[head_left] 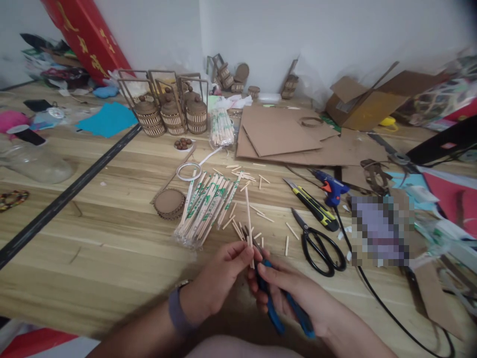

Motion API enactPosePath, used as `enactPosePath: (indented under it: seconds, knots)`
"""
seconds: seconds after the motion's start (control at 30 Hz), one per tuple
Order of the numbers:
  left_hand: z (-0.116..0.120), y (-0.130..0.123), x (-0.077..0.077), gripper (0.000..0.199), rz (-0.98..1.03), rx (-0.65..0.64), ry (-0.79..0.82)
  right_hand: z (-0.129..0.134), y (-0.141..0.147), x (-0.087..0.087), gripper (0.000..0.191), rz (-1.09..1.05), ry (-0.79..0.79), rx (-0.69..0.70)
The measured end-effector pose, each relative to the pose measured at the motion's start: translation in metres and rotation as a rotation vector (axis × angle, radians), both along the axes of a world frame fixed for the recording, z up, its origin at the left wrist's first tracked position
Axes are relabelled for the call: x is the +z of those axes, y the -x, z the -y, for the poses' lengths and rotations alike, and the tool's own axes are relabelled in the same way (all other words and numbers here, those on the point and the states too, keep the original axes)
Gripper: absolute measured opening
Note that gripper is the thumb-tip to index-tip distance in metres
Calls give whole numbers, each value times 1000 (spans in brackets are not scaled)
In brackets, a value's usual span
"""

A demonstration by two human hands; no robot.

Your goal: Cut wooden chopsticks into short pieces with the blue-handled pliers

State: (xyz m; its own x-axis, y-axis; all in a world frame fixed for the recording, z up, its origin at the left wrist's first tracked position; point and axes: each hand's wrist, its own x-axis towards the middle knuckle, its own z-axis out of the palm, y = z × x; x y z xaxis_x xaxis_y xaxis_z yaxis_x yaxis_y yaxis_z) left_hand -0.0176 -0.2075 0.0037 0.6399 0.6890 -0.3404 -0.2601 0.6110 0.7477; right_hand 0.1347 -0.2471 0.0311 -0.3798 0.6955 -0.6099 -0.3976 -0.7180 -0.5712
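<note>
Between the thumb and fingers of my left hand [229, 266] a thin wooden chopstick [248, 211] stands nearly upright. My right hand [294, 283] is wrapped round the blue handles of a cutting tool [274, 313], probably pliers or cutters. Its dark jaws lie beside the lower part of the chopstick, partly hidden by my fingers; whether they touch it I cannot tell. Short cut stick pieces [286, 245] are scattered on the table just beyond both hands. To the left of them lies a pile of chopsticks in green-printed wrappers [208, 204].
Black-handled scissors [323, 251], a yellow utility knife [313, 204] and a blue glue gun [331, 188] with a trailing cord lie to the right. A round cardboard piece [169, 203] sits at left. Behind are lidded stick baskets [173, 119], cardboard sheets [283, 134] and an open box [354, 104].
</note>
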Motion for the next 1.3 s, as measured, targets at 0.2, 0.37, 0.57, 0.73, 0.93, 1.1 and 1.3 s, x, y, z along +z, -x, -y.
enactPosePath:
  seconds: [0.2,0.37,0.57,0.73,0.93,1.1,1.3]
  knots:
    - [0,0,3,47,-22,16,6,8,-3,3,28,-54,-25,27]
    - [-3,2,10,46,-33,11,-52,18,-15,14,34,102,-82,38]
    - [-10,11,20,36,-309,25,-312,24,-52,20,50,619,-276,136]
    - [-8,10,20,40,-313,-176,-353,25,-63,17,46,670,-296,269]
    - [-6,8,20,41,-130,-316,-325,12,-44,33,34,633,-280,347]
    - [-5,8,22,41,-142,-338,-302,6,-38,38,23,637,-312,344]
    - [-6,7,19,40,-153,-352,-283,3,-36,38,26,590,-274,356]
